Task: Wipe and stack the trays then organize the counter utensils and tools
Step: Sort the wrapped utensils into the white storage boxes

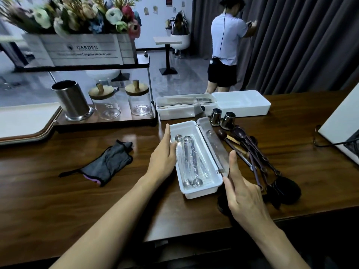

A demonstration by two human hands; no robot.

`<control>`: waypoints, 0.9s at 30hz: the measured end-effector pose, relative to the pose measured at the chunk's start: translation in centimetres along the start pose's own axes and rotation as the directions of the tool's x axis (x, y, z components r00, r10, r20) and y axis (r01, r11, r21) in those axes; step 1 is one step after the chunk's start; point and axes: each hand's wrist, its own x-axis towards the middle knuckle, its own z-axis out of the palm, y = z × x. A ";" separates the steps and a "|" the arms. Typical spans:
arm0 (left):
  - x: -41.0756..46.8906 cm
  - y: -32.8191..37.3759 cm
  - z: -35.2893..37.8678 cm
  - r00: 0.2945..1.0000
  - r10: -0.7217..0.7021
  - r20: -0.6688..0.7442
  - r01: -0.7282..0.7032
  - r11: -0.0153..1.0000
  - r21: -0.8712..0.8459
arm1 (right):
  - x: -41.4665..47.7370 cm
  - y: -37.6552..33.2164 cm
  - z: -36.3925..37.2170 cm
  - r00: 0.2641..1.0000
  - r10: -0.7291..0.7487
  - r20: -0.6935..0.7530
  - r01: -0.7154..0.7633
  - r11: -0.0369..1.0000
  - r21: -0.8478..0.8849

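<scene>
A white utensil box [202, 188] lies on the wooden counter [58, 200] with its clear lid [215, 144] hinged open to the right. Inside lie metal spoons [191, 162] in clear wrapping. My left hand [163, 158] rests against the box's left wall, fingers along its rim. My right hand [240, 189] is at the box's near right corner, thumb up by the lid's edge, fingers spread over a heap of dark spoons and ladles [268, 167]. A grey cloth [108, 162] lies to the left. Stacked trays [25, 131] sit at the far left.
Behind the box stand two white containers [242, 102], one with a clear lid [184, 100], and two small metal cups [222, 117]. A shelf holds a steel canister [71, 100], two glass jars [120, 101] and a flower crate [83, 49]. A person [225, 49] stands beyond the counter.
</scene>
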 end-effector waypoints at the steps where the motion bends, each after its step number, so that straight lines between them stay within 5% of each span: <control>1: -0.1 -0.3 -0.1 1.000 0.012 0.005 -0.012 1.000 0.001 | -0.1 -0.1 0.1 1.000 0.000 0.009 0.000 1.000 -0.003; 11: 2.3 -1.2 -2.2 0.992 0.079 -0.095 -0.091 0.988 -0.126 | 0.8 -0.6 0.4 0.960 0.023 0.278 0.002 0.996 -0.091; 15: 4.3 -1.4 -2.1 0.973 0.218 0.072 -0.222 0.974 0.048 | 1.3 -1.1 -0.1 0.921 0.097 0.376 -0.052 0.990 -0.128; 19: 5.0 -3.1 -1.9 0.952 0.191 0.242 -0.251 0.935 0.251 | 1.6 -2.0 -0.3 0.875 0.210 0.437 -0.147 0.974 -0.174; 27: 1.6 -6.2 -5.6 0.990 0.142 0.001 -0.139 0.968 0.208 | 4.0 -4.6 1.3 0.858 0.392 0.333 -0.305 0.909 -0.284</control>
